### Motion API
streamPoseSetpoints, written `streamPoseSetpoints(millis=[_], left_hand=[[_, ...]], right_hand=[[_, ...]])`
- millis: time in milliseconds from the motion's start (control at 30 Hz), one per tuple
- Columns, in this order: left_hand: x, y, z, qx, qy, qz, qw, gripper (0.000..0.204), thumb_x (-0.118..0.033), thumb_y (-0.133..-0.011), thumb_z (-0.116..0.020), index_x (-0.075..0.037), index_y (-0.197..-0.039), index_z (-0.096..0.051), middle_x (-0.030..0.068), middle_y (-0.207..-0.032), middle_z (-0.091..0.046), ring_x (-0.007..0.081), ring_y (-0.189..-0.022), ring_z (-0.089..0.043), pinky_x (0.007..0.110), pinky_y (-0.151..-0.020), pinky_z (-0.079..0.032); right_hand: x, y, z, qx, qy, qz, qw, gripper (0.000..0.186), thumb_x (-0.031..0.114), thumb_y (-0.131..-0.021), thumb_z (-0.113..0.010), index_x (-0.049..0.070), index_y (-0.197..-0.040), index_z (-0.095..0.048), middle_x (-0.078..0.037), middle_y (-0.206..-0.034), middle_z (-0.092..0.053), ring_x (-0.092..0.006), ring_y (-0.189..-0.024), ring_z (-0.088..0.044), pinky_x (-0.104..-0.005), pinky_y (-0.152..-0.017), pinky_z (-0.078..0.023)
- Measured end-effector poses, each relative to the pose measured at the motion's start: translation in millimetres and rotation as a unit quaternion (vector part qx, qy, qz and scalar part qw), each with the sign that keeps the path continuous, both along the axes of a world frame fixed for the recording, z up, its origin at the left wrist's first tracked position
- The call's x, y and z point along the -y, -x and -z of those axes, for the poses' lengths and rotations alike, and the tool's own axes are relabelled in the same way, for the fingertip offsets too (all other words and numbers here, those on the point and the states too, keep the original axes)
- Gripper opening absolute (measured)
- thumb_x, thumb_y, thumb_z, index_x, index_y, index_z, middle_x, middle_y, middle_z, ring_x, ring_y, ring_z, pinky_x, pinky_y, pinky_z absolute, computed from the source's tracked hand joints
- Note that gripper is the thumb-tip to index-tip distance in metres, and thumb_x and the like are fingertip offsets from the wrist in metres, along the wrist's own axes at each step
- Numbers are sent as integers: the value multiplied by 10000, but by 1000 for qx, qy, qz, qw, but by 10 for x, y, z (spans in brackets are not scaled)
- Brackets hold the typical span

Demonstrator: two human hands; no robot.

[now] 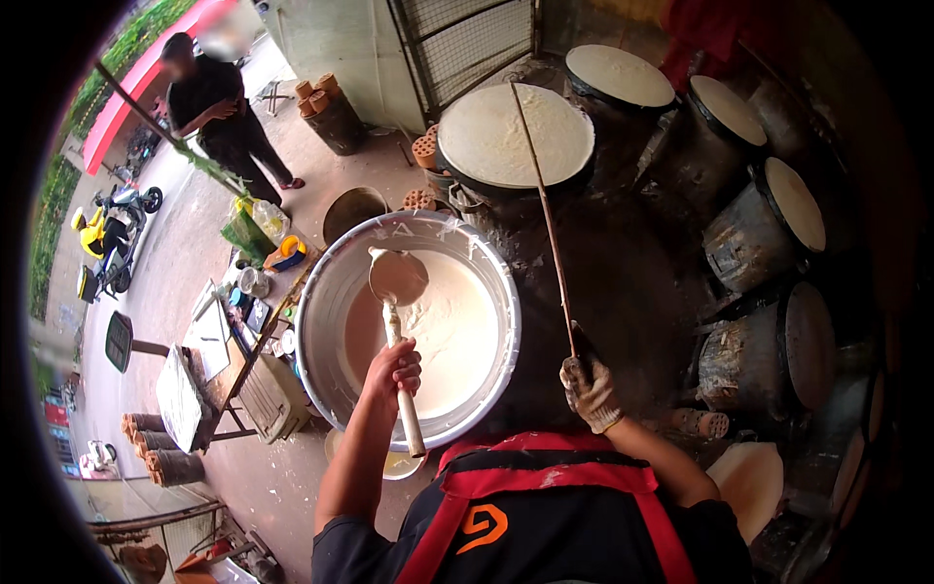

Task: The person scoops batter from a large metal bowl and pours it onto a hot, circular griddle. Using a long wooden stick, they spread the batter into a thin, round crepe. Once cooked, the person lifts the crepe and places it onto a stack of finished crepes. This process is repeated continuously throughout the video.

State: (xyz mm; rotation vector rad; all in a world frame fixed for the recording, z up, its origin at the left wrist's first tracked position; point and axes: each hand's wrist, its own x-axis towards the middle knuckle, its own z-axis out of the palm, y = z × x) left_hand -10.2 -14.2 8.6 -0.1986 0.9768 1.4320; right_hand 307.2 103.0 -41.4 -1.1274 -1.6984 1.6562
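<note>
My bare left hand is closed around the pale handle of a ladle. The ladle's bowl is over a large metal basin of cream-coloured batter, and batter coats it. In a stained white work glove, my right hand grips one end of a long thin stick. That stick reaches away from me, its far end over a round griddle covered by a pale sheet of batter. Whether its tip touches the sheet, I cannot tell.
Several drum stoves with round tops, such as one drum stove, curve around my right. Left of the basin stands a cluttered table. A person in dark clothes stands at far left, near a parked scooter. Perforated briquettes sit beside the griddle.
</note>
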Motion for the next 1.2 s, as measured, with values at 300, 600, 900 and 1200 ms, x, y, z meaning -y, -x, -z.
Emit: streamPoseSetpoints(millis=[300, 600, 900, 1200], left_hand=[[-1617, -1422, -18, 43, -67, 289, 954, 243, -169, -959, -452, -133, -723, -407, -45, -490, -355, 37, -295, -295, 199, -236, -246], [-3672, -4442, 206, 297, 22, 556, 776, 110, -120, -972, -406, -104, -903, -491, -21, -533, -383, 54, -339, -341, 194, -268, -250], [-4511, -7800, -29, 230, 7, 801, 553, 154, -138, -972, -416, -151, -819, -433, -46, -542, -363, 39, -334, -310, 195, -270, -221], [-4851, -9478, 491, -70, -161, 857, 484, 100, -149, -911, -530, -138, -885, -434, -32, -558, -385, 66, -348, -336, 226, -296, -264]], right_hand=[[-402, -1713, 348, -273, 122, 223, 928, 495, 186, -956, -479, 47, -1404, -320, 25, -834, -482, -53, -650, -423, -180, -570, -371], [-520, -4131, 9, -184, 58, 508, 840, 410, 185, -984, -379, 53, -1372, -358, 16, -719, -415, -70, -567, -382, -225, -496, -358], [-271, -5387, 199, -50, 32, 726, 686, 364, 225, -986, -359, 60, -1304, -428, -46, -788, -544, -108, -550, -477, -246, -477, -412], [-575, -5479, 607, -11, 51, 775, 630, 369, 209, -967, -433, 46, -1297, -465, -64, -852, -607, -130, -693, -535, -275, -638, -452]])
